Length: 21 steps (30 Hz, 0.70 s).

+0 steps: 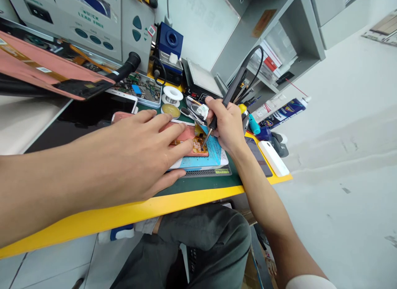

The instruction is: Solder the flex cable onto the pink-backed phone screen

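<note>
My right hand (228, 125) is closed round a soldering iron (213, 122), its cable arching up behind the wrist. The iron's tip meets, or comes very near, a gold flex circuit (198, 146) on a pink phone screen panel (186, 133). With fingers spread flat, my left hand (155, 152) lies over that panel and covers much of it. Under the panel is a blue and white pad (217, 152), which looks like a book or box. A tin of yellowish paste (170, 110) and a spool of solder wire (173, 95) stand just beyond my left fingers.
A grey soldering station (93, 28) stands at back left. Closer are another pink screen panel (46, 65) and a tray of circuit boards (145, 88). A tube (285, 111), a dark phone (259, 156) and a white case (273, 158) lie right, by the yellow table edge (155, 204).
</note>
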{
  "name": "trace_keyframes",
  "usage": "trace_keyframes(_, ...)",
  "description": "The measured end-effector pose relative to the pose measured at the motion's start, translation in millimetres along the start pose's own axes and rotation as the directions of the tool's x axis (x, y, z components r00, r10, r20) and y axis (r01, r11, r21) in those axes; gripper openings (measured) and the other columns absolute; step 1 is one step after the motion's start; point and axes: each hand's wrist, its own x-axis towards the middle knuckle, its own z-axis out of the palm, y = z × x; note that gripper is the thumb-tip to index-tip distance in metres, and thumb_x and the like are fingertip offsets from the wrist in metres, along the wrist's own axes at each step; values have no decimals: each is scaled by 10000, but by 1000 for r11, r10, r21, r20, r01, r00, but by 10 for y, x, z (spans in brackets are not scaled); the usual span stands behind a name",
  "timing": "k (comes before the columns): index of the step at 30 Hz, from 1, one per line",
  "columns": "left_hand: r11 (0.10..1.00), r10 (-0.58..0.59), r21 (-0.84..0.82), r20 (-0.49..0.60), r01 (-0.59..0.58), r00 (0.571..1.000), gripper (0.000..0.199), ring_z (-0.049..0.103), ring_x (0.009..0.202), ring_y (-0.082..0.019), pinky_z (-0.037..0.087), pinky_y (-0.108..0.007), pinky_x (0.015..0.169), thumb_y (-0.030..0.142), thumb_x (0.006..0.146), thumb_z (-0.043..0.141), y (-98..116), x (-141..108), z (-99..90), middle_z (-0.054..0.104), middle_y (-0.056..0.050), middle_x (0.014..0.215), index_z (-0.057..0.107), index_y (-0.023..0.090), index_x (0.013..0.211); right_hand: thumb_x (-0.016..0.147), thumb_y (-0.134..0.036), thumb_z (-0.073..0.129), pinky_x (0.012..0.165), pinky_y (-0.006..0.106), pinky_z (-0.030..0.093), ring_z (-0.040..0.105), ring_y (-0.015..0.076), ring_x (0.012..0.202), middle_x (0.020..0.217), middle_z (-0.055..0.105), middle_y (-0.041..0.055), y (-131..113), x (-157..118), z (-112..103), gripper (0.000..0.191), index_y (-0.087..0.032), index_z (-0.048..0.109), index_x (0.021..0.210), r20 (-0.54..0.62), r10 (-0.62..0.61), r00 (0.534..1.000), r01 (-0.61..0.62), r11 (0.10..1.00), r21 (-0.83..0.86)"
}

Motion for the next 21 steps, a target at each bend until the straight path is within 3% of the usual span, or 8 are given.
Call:
trace_keyframes(15, 999, -16, -42, 15, 16, 1000, 597, 593, 1225, -374, 495, -514, 937, 535, 1038, 260, -7, -4, 12, 649, -158, 1336, 602, 203, 1396, 863, -597, 718, 376, 236, 263, 359, 92, 411, 485, 391, -55, -7, -12, 2, 481, -223, 500, 653, -9, 9, 1000, -10, 1000, -14)
trace_keyframes(21, 999, -13, -37, 59, 15, 998, 576, 602, 1184, -385, 507, -528, 890, 493, 1038, 259, -12, 33, -32, 650, -170, 1333, 593, 175, 1382, 867, -625, 705, 396, 241, 282, 379, 102, 441, 512, 405, -44, -22, -12, -1, 485, -229, 505, 670, -11, 20, 1000, -20, 999, -26)
